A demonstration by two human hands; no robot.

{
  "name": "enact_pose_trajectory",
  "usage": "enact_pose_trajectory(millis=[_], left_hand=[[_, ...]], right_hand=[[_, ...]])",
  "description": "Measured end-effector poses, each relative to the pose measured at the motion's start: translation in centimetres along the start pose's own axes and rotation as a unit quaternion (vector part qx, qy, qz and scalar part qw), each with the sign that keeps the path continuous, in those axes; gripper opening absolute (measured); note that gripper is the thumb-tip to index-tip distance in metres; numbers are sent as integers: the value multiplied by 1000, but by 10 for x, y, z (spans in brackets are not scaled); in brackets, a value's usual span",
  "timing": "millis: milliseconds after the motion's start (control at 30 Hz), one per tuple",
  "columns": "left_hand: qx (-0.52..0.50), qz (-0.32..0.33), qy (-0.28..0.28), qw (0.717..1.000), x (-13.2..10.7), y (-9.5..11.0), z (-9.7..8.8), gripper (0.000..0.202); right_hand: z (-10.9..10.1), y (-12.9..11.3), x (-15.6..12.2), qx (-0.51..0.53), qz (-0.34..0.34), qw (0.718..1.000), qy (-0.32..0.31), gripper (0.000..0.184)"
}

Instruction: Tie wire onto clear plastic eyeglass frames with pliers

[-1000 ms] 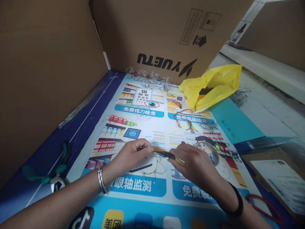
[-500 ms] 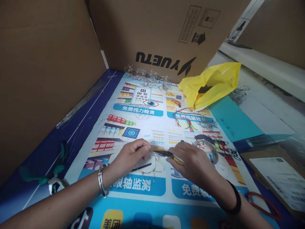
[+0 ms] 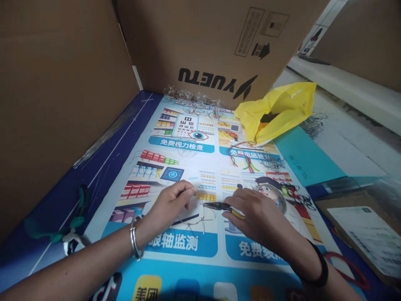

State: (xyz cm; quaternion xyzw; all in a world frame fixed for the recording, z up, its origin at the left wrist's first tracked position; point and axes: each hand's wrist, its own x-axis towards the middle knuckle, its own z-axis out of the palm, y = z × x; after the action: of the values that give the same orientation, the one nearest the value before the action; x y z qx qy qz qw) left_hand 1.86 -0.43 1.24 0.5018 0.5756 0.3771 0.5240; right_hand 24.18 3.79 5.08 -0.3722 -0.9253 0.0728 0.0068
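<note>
My left hand point(image 3: 179, 198) pinches a piece of thin bent wire point(image 3: 200, 221) between thumb and forefinger. The wire loops down below the fingers over the printed sheet, and its exact shape is hard to make out. My right hand point(image 3: 250, 209) is wrapped round pliers point(image 3: 217, 205) with yellow handles and dark, narrow jaws. The jaw tips point left, beside the wire and just right of my left fingertips. Whether they grip the wire cannot be told.
A second pair of pliers with green handles point(image 3: 82, 205) lies at left. Tangled wire pieces point(image 3: 197, 100) line the cardboard wall point(image 3: 194, 50). A yellow bag point(image 3: 282, 110), coloured cords point(image 3: 249, 164), a tape roll point(image 3: 282, 202) and a red loop-shaped object point(image 3: 347, 267) lie to the right.
The pliers have moved slightly right and down, away from my left fingertips, showing more of the jaws. My left hand has barely moved and keeps its pinch on the wire.
</note>
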Motion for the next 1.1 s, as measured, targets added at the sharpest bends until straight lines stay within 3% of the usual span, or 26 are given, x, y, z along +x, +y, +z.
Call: enact_pose_trajectory(millis=[467, 700, 900, 1100], left_hand=[[-4, 9, -5, 1000, 0, -2, 2, 21], [-14, 18, -14, 1000, -1, -1, 3, 22], [3, 21, -10, 1000, -1, -3, 4, 22], [70, 92, 13, 993, 0, -8, 4, 20]], right_hand=[[9, -1, 1, -6, -16, 998, 63, 16], [11, -5, 4, -23, -7, 999, 41, 13], [13, -4, 3, -30, -19, 998, 57, 15], [14, -5, 2, -39, -17, 997, 59, 12]])
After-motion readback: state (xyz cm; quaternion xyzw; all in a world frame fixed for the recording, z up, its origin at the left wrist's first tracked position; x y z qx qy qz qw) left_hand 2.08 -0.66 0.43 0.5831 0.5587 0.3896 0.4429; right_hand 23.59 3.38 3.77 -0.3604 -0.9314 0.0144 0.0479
